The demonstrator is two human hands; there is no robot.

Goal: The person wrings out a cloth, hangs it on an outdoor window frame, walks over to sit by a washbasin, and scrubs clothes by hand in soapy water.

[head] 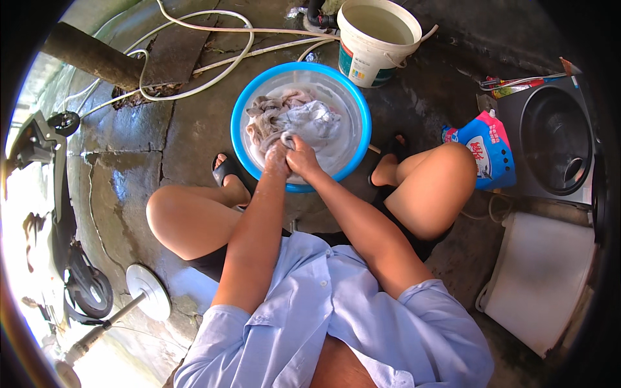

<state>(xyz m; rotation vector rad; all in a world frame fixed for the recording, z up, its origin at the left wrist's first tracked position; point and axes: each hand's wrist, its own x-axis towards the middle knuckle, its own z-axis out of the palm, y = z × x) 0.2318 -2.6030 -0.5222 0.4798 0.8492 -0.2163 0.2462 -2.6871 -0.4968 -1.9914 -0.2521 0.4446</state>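
A round plastic basin with a blue rim [366, 127] stands on the floor between my feet. It holds sudsy water, a white cloth [310, 117] and a wet beige-brown cloth [267, 114]. Over the basin's near side, my left hand [277, 156], wet with suds, is closed on a gathered part of the brownish cloth. Touching it from the right, my right hand [301, 157] grips a greyish fold of cloth that loops up between thumb and fingers. The fingertips of both hands are partly hidden.
A white bucket of water [356, 53] stands behind the basin at the right. Hoses [213, 87] coil across the wet floor at the back left. A blue and pink detergent pouch [502, 145] is beyond my right knee, beside a black round-topped appliance [529, 140]. A scooter [60, 194] stands at the left.
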